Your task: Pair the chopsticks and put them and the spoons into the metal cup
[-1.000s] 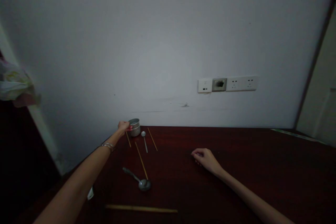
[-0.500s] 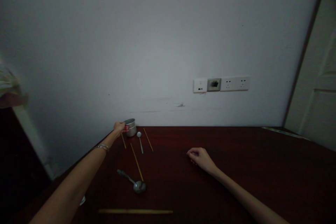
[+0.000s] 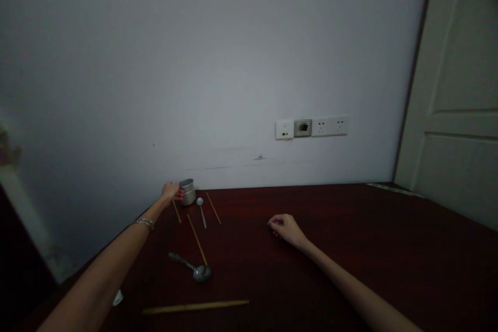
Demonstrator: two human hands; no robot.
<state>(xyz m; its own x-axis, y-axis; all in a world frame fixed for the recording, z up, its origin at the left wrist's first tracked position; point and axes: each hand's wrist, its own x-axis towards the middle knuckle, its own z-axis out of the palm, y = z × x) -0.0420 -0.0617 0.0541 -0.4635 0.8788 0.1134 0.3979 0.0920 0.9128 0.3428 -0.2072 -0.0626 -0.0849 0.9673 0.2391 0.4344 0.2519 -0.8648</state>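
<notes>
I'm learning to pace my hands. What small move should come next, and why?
Probably firm up the left hand on the metal cup before shifting it: the hand is at the cup's side, but whether it grips is unclear, and the small spoon lies close by.

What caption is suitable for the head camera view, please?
Left hand at a metal cup, right hand loosely curled, at a dark red table with two spoons and four thin sticks.

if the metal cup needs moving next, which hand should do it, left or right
Probably the left hand: it is already at the cup, while the right rests well off to the side.
</notes>
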